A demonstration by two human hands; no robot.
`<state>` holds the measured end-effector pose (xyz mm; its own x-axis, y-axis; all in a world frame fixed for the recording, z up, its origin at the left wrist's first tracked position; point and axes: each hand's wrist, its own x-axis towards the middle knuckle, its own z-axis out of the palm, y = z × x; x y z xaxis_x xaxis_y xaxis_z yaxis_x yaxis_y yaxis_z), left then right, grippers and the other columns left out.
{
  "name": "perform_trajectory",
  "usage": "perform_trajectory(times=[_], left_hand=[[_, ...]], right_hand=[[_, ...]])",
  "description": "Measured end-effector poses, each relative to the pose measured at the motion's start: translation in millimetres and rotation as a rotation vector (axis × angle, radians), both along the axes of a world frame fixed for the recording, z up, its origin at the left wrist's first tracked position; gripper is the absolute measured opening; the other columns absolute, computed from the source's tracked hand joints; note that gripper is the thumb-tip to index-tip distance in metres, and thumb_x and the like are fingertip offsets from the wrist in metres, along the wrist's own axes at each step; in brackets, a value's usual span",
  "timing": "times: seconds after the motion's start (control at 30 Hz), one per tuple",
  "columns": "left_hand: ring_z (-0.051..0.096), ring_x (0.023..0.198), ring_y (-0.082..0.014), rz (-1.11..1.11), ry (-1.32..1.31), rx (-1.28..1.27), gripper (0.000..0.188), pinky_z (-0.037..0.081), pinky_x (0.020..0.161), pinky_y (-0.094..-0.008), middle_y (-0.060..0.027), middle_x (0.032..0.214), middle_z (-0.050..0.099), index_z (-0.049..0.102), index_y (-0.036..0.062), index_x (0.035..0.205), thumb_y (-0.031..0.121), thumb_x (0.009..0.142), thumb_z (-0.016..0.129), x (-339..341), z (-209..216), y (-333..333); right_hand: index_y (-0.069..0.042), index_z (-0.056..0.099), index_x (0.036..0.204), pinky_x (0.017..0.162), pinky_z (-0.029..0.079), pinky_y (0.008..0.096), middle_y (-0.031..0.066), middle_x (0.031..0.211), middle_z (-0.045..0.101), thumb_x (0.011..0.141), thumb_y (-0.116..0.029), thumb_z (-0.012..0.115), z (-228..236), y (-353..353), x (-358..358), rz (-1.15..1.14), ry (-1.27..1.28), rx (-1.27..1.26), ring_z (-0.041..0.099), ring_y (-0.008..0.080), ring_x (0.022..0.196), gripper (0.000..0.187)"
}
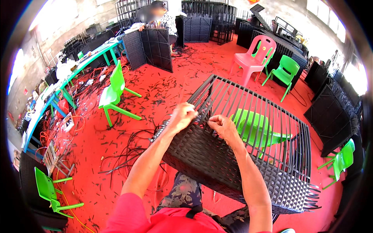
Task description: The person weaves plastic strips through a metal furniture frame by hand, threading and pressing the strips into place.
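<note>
In front of me a black frame panel tilts across my lap, its near part woven from flat plastic strips. Bare parallel black strips span its far part. My left hand is closed at the panel's left edge, by the border of the weave; what its fingers hold is hidden. Thumb and forefinger of my right hand are pinched together just above the weave's edge, to the right of the left hand. Whatever lies in that pinch is too small to make out. Loose strip ends stick out at the panel's right corner.
A green chair stands behind the bare strips. Another green chair is at the left, a pink chair beyond the panel. Long black strips lie left of me. A person stands by woven panels at the back.
</note>
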<state>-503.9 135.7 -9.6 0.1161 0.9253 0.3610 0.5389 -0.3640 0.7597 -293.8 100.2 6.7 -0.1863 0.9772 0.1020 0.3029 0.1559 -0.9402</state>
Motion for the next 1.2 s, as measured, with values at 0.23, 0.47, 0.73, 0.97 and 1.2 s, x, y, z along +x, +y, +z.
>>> perform_trajectory(times=[0.23, 0.47, 0.73, 0.97, 1.2], left_hand=[[0.052, 0.080, -0.0067, 0.101, -0.686, -0.124, 0.019, 0.041, 0.076, -0.0228, 0.0013, 0.085, 0.060, 0.065, 0.0036, 0.092, 0.021, 0.087, 0.060, -11, -1, -2], [0.048, 0.065, -0.0101, 0.082, -0.316, -0.061, 0.032, 0.037, 0.058, -0.0261, 0.0000, 0.071, 0.054, 0.066, 0.0016, 0.082, 0.032, 0.088, 0.057, -19, 5, -7], [0.045, 0.116, -0.0321, 0.127, 0.289, -0.291, 0.050, 0.037, 0.094, -0.0421, -0.0200, 0.117, 0.051, 0.059, 0.0038, 0.111, 0.048, 0.087, 0.052, -14, 2, 5], [0.052, 0.099, -0.0199, 0.007, -0.178, -0.524, 0.043, 0.042, 0.084, -0.0345, -0.0113, 0.106, 0.057, 0.056, 0.0009, 0.110, 0.036, 0.086, 0.060, -26, -6, 16], [0.053, 0.072, -0.0074, 0.143, -0.581, -0.400, 0.014, 0.042, 0.068, -0.0251, 0.0024, 0.079, 0.061, 0.063, 0.0061, 0.081, 0.019, 0.083, 0.066, -42, -14, 14]], right_hand=[[-0.005, 0.065, 0.100, 0.053, 0.041, 0.0241, -0.0016, 0.067, 0.056, 0.089, -0.028, 0.058, 8, 14, -27, 0.091, -0.074, -0.004, 0.049, 0.0065, 0.056, 0.026], [-0.006, 0.062, 0.078, 0.045, 0.037, 0.0230, -0.0023, 0.061, 0.052, 0.086, -0.034, 0.061, -2, 18, -41, 0.174, 0.171, -0.197, 0.047, 0.0065, 0.050, 0.029], [-0.006, 0.058, 0.068, 0.047, 0.038, 0.0247, -0.0003, 0.058, 0.050, 0.080, -0.027, 0.056, -3, 22, -39, 0.108, 0.109, -0.266, 0.048, 0.0082, 0.051, 0.025], [-0.002, 0.062, 0.074, 0.045, 0.040, 0.0281, 0.0028, 0.057, 0.055, 0.078, -0.025, 0.062, -17, 32, -44, 0.102, -0.009, -0.145, 0.049, 0.0106, 0.048, 0.023], [-0.003, 0.064, 0.097, 0.064, 0.048, 0.0317, 0.0070, 0.079, 0.062, 0.081, -0.019, 0.067, -21, 15, -43, -0.028, -0.207, 0.403, 0.060, 0.0174, 0.069, 0.022]])
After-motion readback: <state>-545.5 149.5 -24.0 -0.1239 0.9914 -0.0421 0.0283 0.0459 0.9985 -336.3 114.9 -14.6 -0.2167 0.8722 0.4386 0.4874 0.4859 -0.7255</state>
